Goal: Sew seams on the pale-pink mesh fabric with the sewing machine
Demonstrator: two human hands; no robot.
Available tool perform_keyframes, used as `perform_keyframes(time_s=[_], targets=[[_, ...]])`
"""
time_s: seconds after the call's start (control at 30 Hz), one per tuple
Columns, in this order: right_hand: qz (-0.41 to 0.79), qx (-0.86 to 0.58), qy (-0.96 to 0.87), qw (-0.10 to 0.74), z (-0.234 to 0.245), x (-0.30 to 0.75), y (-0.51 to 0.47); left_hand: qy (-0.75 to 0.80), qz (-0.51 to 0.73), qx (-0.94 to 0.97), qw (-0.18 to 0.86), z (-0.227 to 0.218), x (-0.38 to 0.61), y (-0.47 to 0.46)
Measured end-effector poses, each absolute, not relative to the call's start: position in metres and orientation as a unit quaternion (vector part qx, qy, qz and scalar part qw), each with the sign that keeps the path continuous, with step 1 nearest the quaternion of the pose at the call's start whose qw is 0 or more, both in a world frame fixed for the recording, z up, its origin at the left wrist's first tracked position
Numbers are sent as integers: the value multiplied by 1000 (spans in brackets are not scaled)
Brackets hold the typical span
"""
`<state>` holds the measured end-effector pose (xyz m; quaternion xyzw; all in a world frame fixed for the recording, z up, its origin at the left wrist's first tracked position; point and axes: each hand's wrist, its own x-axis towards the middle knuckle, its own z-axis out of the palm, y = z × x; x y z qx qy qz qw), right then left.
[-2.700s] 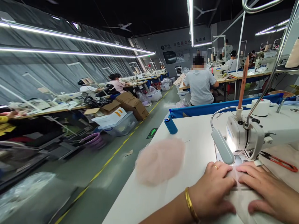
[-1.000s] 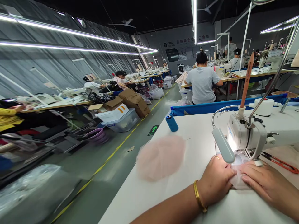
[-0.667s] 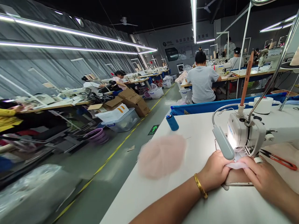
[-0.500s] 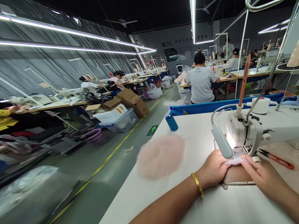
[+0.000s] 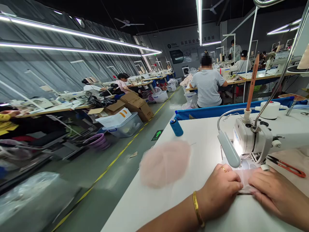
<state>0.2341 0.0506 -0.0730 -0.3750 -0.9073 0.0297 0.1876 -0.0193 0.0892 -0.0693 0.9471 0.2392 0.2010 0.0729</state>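
My left hand [image 5: 220, 190], with a gold bangle and a ring, lies curled on a small pale pink fabric piece [image 5: 244, 182] in front of the white sewing machine [image 5: 256, 140]. My right hand [image 5: 275, 195] presses the same piece flat from the right, fingers stretched toward the needle area. The fabric lies on the white table [image 5: 169, 206] just below the machine's lamp [image 5: 229, 154]. Both hands nearly meet over the cloth.
A stack of pink mesh pieces [image 5: 165, 163] lies to the left, a blue thread spool [image 5: 176, 127] beyond it. Red-handled scissors [image 5: 287, 166] lie right of the machine. Other people sew at tables ahead; boxes and bins line the aisle [image 5: 125, 124].
My hands had lifted and bunched the fabric up by the presser foot; now both have drawn back toward me and hold it flat on the table.
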Motion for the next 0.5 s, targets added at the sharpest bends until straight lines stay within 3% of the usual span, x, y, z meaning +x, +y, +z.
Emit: perform_keyframes(time_s=[0.23, 0.5], targets=[[7, -430, -884, 184, -87, 238, 58, 247, 201, 946, 59, -69, -12, 102], [-51, -393, -898, 194, -84, 237, 56, 184, 230, 953, 68, -75, -16, 105]])
